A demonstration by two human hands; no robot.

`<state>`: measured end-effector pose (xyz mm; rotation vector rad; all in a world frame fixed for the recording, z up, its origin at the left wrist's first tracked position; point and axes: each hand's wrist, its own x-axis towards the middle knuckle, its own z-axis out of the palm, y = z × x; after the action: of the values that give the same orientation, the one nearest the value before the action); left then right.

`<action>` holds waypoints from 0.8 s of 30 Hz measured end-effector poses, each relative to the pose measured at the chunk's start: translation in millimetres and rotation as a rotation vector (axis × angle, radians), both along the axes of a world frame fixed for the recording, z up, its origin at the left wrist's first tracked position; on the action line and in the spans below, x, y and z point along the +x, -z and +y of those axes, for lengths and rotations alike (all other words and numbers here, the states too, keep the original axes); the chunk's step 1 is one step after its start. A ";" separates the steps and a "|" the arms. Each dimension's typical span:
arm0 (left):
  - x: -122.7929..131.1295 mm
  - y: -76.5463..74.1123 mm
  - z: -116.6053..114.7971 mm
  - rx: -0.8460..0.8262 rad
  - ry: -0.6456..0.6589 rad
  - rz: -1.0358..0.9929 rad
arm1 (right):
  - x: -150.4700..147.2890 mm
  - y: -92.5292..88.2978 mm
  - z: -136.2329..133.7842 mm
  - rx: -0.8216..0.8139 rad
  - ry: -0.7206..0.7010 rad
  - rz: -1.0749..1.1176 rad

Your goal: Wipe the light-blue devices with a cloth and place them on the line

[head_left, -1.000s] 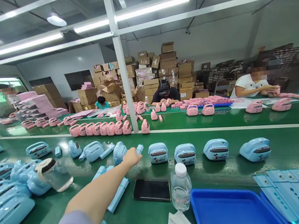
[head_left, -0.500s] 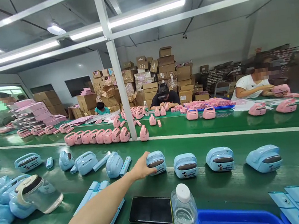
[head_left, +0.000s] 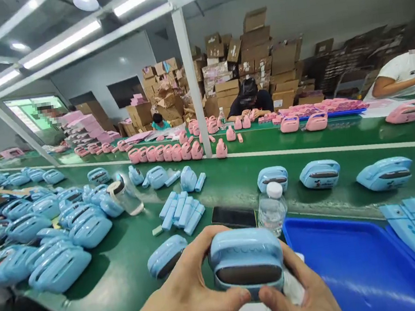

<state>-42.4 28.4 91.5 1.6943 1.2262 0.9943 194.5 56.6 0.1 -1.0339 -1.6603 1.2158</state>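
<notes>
Gripping a light-blue plastic case (head_left: 246, 262) in both hands, held up over the green assembly-line belt (head_left: 117, 259): the left hand (head_left: 195, 295) curls around its left end, the right hand (head_left: 302, 296) around its right end. A second blue case (head_left: 166, 256) lies just beside the left hand; a blue plastic tray (head_left: 360, 268) sits to the right, near a water bottle (head_left: 271, 208).

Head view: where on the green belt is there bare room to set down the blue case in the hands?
Bare green belt lies between the light blue strips and the upright case. Another patch lies between the lying case and the piled cases, which crowd the belt's left end. The held case in the left hand and right hand would likely fit either.
</notes>
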 end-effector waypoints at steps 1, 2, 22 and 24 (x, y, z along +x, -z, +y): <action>6.9 7.3 -11.3 -0.010 -0.010 -0.054 | 0.0 0.7 -1.0 -0.021 -0.048 0.026; 12.6 14.3 -19.2 -0.018 -0.029 -0.094 | 1.2 0.1 -4.4 -0.050 -0.065 0.035; 33.4 40.5 -53.3 -0.138 -0.092 -0.443 | 20.1 -1.1 -23.4 -0.245 0.183 0.360; 38.0 40.8 -51.5 -0.167 -0.094 -0.491 | 21.7 -1.7 -24.4 -0.243 0.297 0.469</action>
<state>-4.4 -23.1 50.7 1.1770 1.0322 1.2372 216.1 32.2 1.8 -1.0016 -0.9814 1.3523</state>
